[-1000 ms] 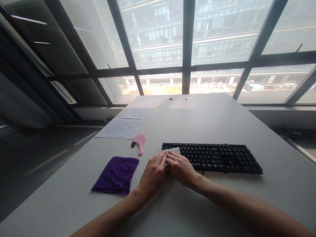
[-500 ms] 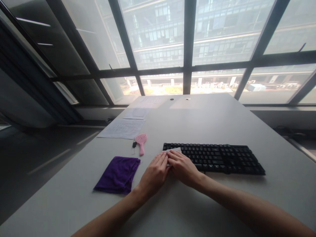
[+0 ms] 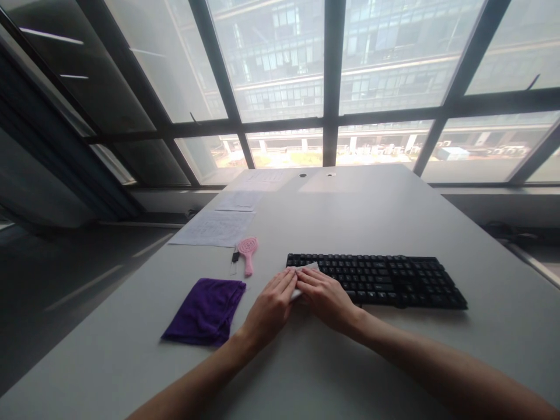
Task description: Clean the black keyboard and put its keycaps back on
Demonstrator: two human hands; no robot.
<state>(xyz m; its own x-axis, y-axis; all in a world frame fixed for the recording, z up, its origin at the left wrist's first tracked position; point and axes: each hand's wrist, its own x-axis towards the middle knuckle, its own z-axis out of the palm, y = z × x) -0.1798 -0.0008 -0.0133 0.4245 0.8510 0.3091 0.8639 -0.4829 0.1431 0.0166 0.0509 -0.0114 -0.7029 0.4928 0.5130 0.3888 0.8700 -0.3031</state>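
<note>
A black keyboard lies across the right half of the desk. Over its left end, my left hand and my right hand meet, fingertips side by side. Both press on a folded white wipe, which looks like tissue; its edges poke out above and below the fingers. The fingers are closed together on it, and they hide most of the wipe and the keys beneath. To the left of my left hand rests a folded purple cloth.
A pink hairbrush lies behind the purple cloth, with a small black item with thin prongs beside it. Sheets of paper run along the left edge of the white desk. Tall windows stand beyond.
The view has shifted very slightly. My hands stay together at the keyboard's left end, and a bit more of the white wipe shows below the fingers.
</note>
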